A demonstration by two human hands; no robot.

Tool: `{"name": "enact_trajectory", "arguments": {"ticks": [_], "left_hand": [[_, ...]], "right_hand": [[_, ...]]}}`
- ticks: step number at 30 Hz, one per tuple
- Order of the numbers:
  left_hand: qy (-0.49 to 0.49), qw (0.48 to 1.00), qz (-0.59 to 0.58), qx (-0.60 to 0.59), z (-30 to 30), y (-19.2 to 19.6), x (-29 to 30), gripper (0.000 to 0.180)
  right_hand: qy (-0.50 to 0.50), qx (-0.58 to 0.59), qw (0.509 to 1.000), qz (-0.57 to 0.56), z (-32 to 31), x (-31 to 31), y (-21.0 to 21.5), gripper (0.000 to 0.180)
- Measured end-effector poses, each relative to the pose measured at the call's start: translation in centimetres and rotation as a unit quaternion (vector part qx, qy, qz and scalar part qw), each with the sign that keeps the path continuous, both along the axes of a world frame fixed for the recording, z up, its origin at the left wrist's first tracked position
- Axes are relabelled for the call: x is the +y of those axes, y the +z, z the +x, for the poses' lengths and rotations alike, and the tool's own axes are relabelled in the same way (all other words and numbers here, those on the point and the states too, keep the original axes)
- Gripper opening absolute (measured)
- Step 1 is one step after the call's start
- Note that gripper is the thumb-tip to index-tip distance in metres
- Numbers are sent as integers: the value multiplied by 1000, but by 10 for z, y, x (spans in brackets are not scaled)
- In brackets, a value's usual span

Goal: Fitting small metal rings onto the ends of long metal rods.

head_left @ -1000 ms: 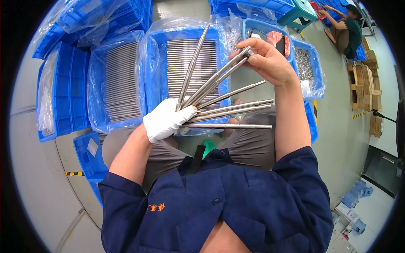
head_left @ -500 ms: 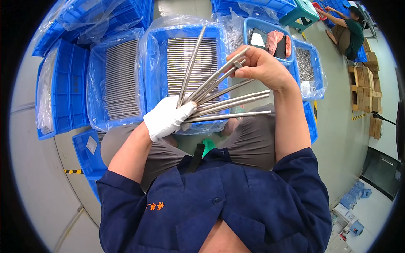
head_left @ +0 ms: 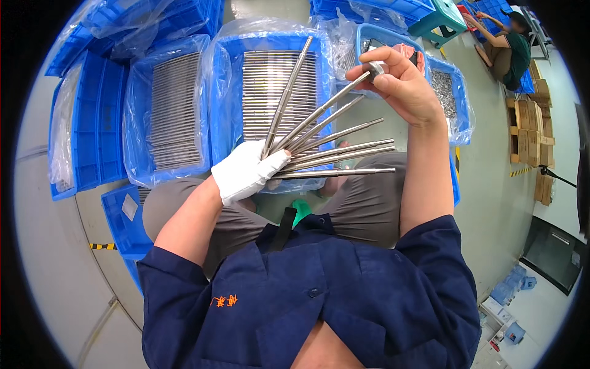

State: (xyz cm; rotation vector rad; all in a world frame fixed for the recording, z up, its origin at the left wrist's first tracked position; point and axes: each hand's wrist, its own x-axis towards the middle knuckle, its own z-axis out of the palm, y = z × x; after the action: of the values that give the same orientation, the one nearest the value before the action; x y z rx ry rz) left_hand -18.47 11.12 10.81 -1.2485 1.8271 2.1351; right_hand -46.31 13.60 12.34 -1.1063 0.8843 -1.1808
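My gloved left hand (head_left: pixel 249 172) is closed around several metal rods (head_left: pixel 287 95), spread like a fan over the blue tub (head_left: pixel 225 111). My bare right hand (head_left: pixel 399 86) pinches a small metal piece (head_left: pixel 375 69) at one rod's tip; whether these two touch, I cannot tell.

Teal plastic stool (head_left: pixel 441 23) on a grey-green floor (head_left: pixel 482 184), co-worker (head_left: pixel 517 58) in a dark green top at upper right, stacked wooden pallets (head_left: pixel 527 136), dark glossy panel (head_left: pixel 553 251), blue plastic jugs (head_left: pixel 505 290), yellow-and-black striped tape (head_left: pixel 103 246) at left.
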Motion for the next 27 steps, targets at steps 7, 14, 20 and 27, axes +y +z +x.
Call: {"name": "enact_trajectory", "arguments": {"ticks": [7, 14, 20, 27], "left_hand": [[-21, 1000, 10, 6, 3, -11, 1, 34], [-18, 1000, 16, -4, 2, -12, 0, 34], [-162, 980, -119, -4, -4, -7, 1, 36], [-227, 956, -184, -9, -4, -12, 8, 36]], "right_hand": [[-7, 151, 988, 17, 1, 9, 12, 30], [41, 99, 994, 9, 22, 2, 2, 30], [-35, 48, 998, 27, -1, -2, -2, 27], [75, -10, 997, 9, 9, -4, -4, 28]]}}
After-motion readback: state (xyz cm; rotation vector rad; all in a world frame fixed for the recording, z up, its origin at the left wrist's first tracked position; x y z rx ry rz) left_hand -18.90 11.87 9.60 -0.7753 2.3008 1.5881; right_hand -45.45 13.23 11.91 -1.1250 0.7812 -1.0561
